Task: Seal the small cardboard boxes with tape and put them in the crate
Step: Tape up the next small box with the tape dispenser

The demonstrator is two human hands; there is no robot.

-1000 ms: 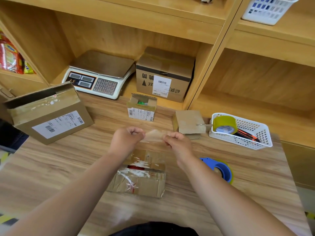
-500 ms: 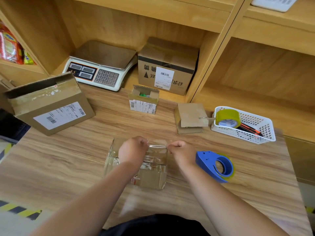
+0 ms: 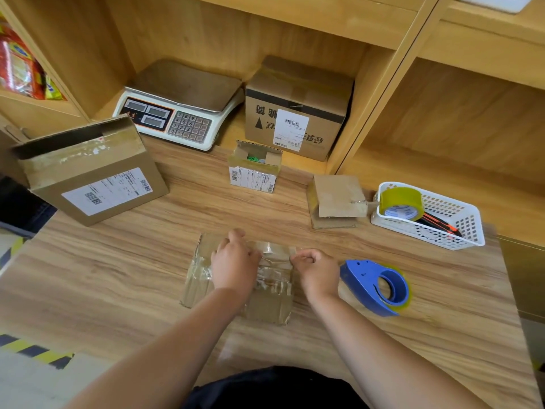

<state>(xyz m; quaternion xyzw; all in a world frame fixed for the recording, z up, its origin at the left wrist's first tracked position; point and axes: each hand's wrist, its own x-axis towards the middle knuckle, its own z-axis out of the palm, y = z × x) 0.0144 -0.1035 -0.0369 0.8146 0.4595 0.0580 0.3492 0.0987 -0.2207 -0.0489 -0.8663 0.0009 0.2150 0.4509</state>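
A clear tape strip (image 3: 275,251) is pinched at both ends by the curled left hand (image 3: 236,261) and right hand (image 3: 318,271), over the small cardboard box (image 3: 271,305) on the table (image 3: 118,276).

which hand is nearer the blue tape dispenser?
Right. The right hand, pinching the tape, is just beside the blue tape dispenser; the left hand is farther, over the small box.

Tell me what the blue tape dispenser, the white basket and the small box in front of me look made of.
The blue tape dispenser looks like moulded plastic, smooth with a soft sheen. The white basket seems plastic too, by its perforated grid walls. The small box is matte brown cardboard where bare, under glossy, wrinkled clear tape.
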